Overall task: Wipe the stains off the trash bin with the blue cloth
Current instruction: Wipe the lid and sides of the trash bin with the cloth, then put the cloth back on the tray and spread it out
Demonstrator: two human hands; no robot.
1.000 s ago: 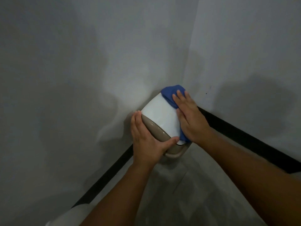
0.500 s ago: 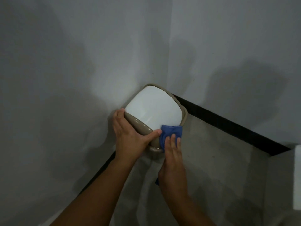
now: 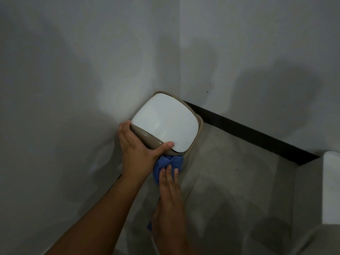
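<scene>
A small trash bin [image 3: 166,124] with a white lid and a beige body stands in the corner where two grey walls meet. My left hand [image 3: 138,150] grips the lid's near beige edge, thumb on the white lid. My right hand [image 3: 170,190] presses the blue cloth [image 3: 165,165] flat against the bin's front side, just below the lid rim. A small tail of the cloth shows under my right wrist. The lower part of the bin is hidden behind my hands.
A black skirting strip [image 3: 248,133] runs along the right wall's base. The floor [image 3: 230,181] is grey concrete. A white boxy object [image 3: 333,188] stands at the right edge of the view.
My right hand and the cloth have moved from the lid's right side down to the bin's front below the rim. The view has shifted, so the bin sits higher and more to the left.
</scene>
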